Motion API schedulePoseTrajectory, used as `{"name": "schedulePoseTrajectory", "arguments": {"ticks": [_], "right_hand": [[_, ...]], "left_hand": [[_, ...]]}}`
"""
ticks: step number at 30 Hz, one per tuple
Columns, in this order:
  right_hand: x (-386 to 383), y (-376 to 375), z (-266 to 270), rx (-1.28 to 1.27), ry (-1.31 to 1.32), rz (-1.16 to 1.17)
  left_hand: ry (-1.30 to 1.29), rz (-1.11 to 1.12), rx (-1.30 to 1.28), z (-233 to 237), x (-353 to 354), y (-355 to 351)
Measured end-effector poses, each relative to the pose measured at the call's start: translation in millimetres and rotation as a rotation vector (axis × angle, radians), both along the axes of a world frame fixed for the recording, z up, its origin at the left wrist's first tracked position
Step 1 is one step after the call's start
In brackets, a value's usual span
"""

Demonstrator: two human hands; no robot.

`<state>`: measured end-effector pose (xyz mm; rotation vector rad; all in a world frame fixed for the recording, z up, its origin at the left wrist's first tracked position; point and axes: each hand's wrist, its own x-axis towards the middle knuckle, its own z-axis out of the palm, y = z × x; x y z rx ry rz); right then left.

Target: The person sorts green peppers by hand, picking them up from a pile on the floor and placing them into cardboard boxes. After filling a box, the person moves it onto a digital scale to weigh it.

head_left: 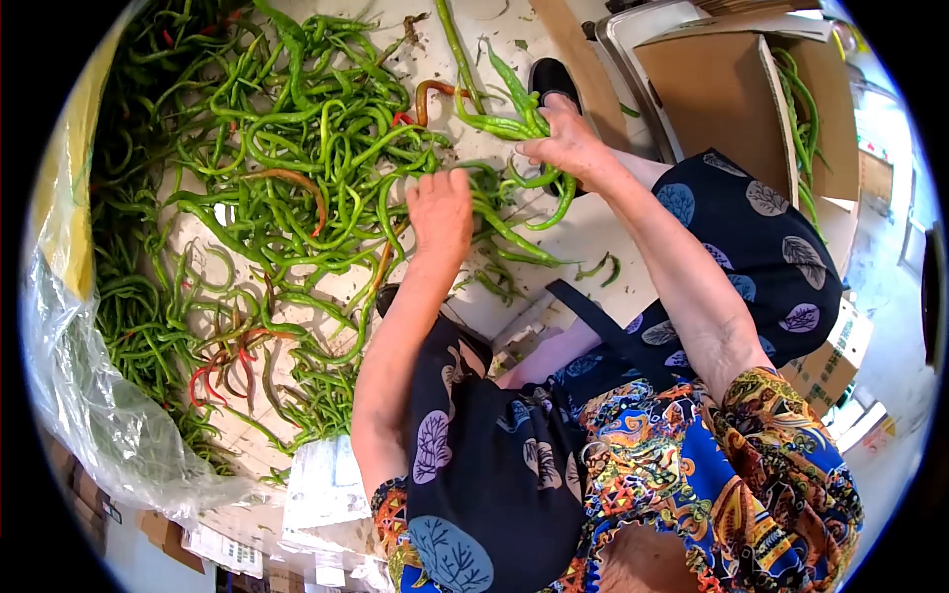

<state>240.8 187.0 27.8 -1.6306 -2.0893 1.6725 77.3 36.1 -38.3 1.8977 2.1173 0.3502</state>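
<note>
Long green chili peppers [326,148] lie in a large tangled pile on a pale surface, left of and beyond my hands. My left hand [441,212] rests at the right edge of this pile, back of the hand up and fingers bent over peppers; its fingertips are partly hidden. To its right, my right hand [568,143] is closed around several green peppers [509,124], whose ends stick out to the left and below. A reddish-brown pepper [423,102] lies between the hands, and a few red ones [206,381] are at the lower left.
An open cardboard box [707,99] holding green peppers stands at the right. Clear plastic sheeting [109,425] borders the pile at the left. A black shoe [554,79] is just beyond my right hand. Small peppers [494,282] lie near my knees.
</note>
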Motion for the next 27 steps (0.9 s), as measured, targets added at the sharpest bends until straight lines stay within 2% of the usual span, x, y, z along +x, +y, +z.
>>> {"name": "schedulePoseTrajectory", "arguments": {"ticks": [1, 2, 3, 5, 6, 9, 11, 14, 15, 18, 21, 23, 27], "right_hand": [[-2, 4, 9, -0.223, 0.133, -0.124], [-5, 9, 16, -0.374, 0.109, -0.224], [-6, 9, 27, -0.508, 0.354, -0.322], [-10, 9, 64, -0.647, 0.507, -0.405], [-7, 10, 64, -0.711, 0.585, -0.438], [-12, 8, 79, -0.762, 0.797, -0.439], [-14, 8, 85, -0.784, 0.915, -0.421], [-13, 7, 98, -0.791, 1.024, -0.423], [-12, 6, 107, -0.778, 1.015, -0.427], [-14, -2, 123, -0.771, 1.062, -0.405], [-18, -14, 136, -0.723, 1.059, -0.324], [-19, -28, 143, -0.740, 0.977, -0.390], [-13, -67, 148, -0.710, 0.990, -0.387]], "left_hand": [[-0.075, 0.072, 0.000, 13, -8, -2], [-0.152, 0.143, 0.003, 29, -17, -4], [-0.233, 0.211, 0.008, 41, -25, -9], [-0.457, 0.190, 0.053, 57, -60, -21], [-0.666, 0.289, -0.035, 75, -76, -25], [-1.277, 0.591, -0.210, 111, -117, -45], [-1.535, 0.654, -0.146, 126, -132, -61], [-1.800, 0.896, 0.071, 171, -128, -64], [-1.909, 0.737, 0.094, 153, -151, -83], [-1.893, 0.784, 0.177, 179, -159, -89], [-1.807, 0.626, 0.229, 214, -153, -81], [-1.845, 0.527, 0.196, 232, -149, -77], [-1.894, 0.367, 0.136, 272, -137, -69]]}}
